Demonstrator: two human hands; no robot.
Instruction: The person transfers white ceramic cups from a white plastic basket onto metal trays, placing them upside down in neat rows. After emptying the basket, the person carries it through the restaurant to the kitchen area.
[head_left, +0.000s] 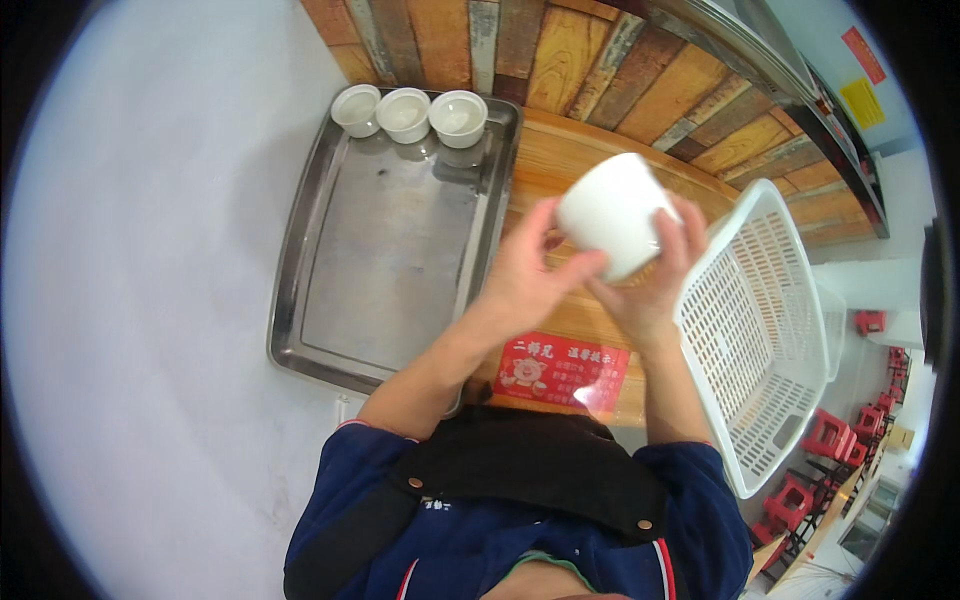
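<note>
In front of my chest I hold a white ceramic cup (616, 214), tilted and slightly blurred, its smooth outer side towards me. The fingers and thumb of my left hand (529, 274) grip its left and lower side. My right hand (660, 274) closes around its right side. To the left lies a rectangular stainless-steel tray (390, 240). Along its far edge stand three white ramekins in a row: a left one (357, 112), a middle one (405, 116) and a right one (458, 120), all upright with their openings up.
A white slotted plastic basket (739, 322) stands right of my right forearm. Beneath my hands is a wooden tabletop (555, 315) bearing a red printed notice (562, 375). A plank-patterned wall (570, 52) closes the far side, a white wall (150, 300) the left. Red stools (829, 435) stand beyond the basket.
</note>
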